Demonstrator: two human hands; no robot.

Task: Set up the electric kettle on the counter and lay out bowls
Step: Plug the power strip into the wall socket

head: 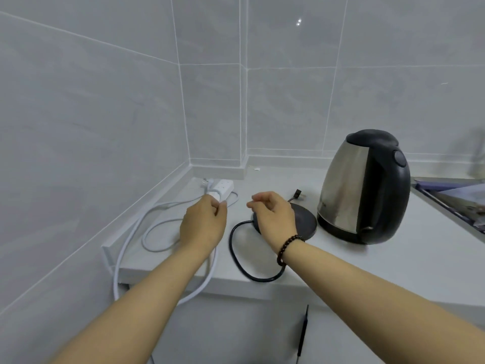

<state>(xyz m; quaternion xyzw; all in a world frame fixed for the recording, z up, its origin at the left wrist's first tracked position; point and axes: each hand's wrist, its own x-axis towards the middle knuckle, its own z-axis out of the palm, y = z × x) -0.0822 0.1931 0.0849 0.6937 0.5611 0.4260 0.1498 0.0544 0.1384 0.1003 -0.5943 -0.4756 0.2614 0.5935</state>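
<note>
Two hands are working at the counter corner. The left hand (204, 222) is gripping the near end of the white power strip (220, 189), fingers curled round it. The right hand (273, 214) is hovering over the black kettle base (307, 219), fingers loosely curled, holding nothing. The base's black cord (236, 258) is looping toward the counter (367, 271) edge; its plug (298, 193) is lying loose behind the base, near the strip but apart from it. The kettle (364, 187) is standing just beside the base, not on it. No bowls are showing.

Judged step: powering the base. Next move is probably calling for the right hand to pick up the plug and seat it in the steadied strip.
</note>
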